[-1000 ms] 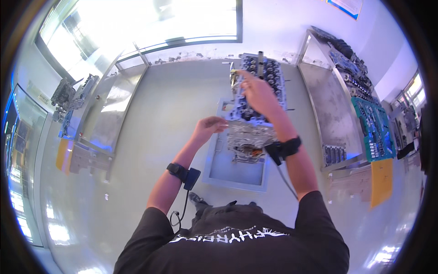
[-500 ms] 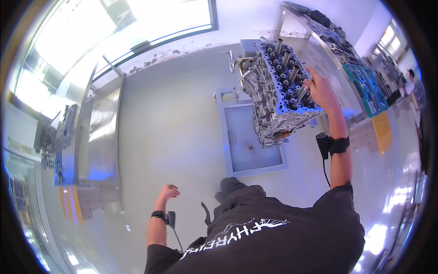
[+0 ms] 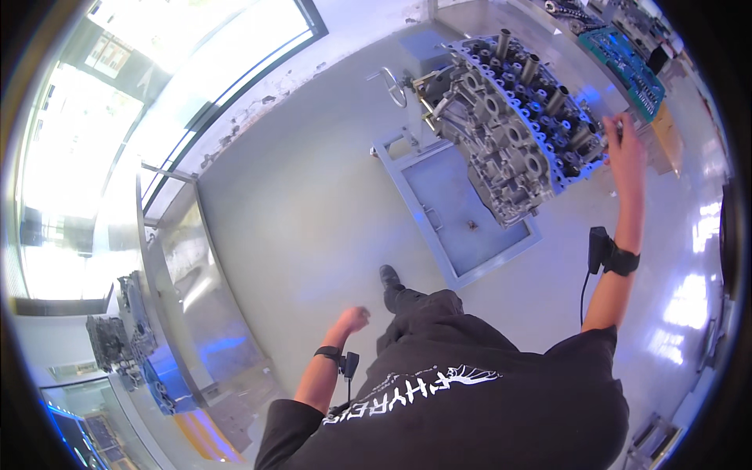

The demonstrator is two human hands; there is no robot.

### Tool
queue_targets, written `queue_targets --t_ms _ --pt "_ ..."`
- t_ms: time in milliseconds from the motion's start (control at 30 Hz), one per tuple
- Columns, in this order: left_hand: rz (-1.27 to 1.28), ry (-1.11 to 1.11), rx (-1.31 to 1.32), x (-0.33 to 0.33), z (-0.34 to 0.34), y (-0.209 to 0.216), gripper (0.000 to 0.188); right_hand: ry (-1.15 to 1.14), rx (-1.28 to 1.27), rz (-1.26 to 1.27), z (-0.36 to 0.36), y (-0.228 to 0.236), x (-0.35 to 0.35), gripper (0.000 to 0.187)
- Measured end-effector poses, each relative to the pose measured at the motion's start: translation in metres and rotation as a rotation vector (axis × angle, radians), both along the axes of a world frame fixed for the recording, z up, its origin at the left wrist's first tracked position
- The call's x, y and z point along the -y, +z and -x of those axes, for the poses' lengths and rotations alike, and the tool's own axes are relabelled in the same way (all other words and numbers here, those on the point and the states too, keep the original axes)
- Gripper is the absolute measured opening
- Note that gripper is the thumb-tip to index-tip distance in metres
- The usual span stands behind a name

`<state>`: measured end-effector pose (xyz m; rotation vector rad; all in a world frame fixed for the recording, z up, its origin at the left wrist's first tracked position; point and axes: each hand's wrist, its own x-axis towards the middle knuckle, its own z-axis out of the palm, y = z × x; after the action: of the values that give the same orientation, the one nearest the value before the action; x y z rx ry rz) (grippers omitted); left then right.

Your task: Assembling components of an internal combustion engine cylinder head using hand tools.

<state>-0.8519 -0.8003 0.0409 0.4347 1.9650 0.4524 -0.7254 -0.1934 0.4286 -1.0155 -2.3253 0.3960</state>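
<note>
One large window (image 3: 70,204) stood on the left. Two metal benches were noted: the left bench (image 3: 192,258), with engine castings (image 3: 110,341) on it, and the right bench (image 3: 601,92), partly hidden by the engine. The single engine (image 3: 501,125) was located right of centre, tilted in view, above one stand tray (image 3: 450,200), part of which it obscured. One teal tool case (image 3: 624,70) lay beyond the engine. The right hand (image 3: 624,149) was at the engine's near right corner, fingers narrowly bent; contact and contents could not be determined. The left hand (image 3: 355,318), loosely curled, was well apart from the engine; blur prevented confirming its contents. One handwheel (image 3: 394,86) projected leftward. Four metal tubes (image 3: 530,70) protruded from the engine's top.
</note>
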Motion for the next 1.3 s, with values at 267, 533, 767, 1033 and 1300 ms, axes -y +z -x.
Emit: queue_targets --t_ms 267,533,767,1033,1300 --pt "0.177 0.629 0.28 0.117 0.108 0.006 0.029 -0.374 0.022 0.036 0.005 -0.011 0.011 0.027" --pt "0.139 0.599 0.263 0.081 0.253 -0.005 0.026 -0.817 0.106 -0.043 0.042 -0.016 0.02 0.029" --pt "0.194 0.257 0.228 0.027 0.435 -0.033 0.022 -1.208 0.221 -0.143 0.026 -0.024 0.003 0.032" --pt "0.194 -0.047 0.083 -0.14 0.752 -0.054 0.019 -1.524 0.262 -0.216 0.033 -0.039 -0.004 0.026" --pt "-0.497 -0.321 -0.191 -0.461 0.822 0.008 0.021 -1.634 0.209 -0.155 0.068 -0.025 -0.01 0.032"
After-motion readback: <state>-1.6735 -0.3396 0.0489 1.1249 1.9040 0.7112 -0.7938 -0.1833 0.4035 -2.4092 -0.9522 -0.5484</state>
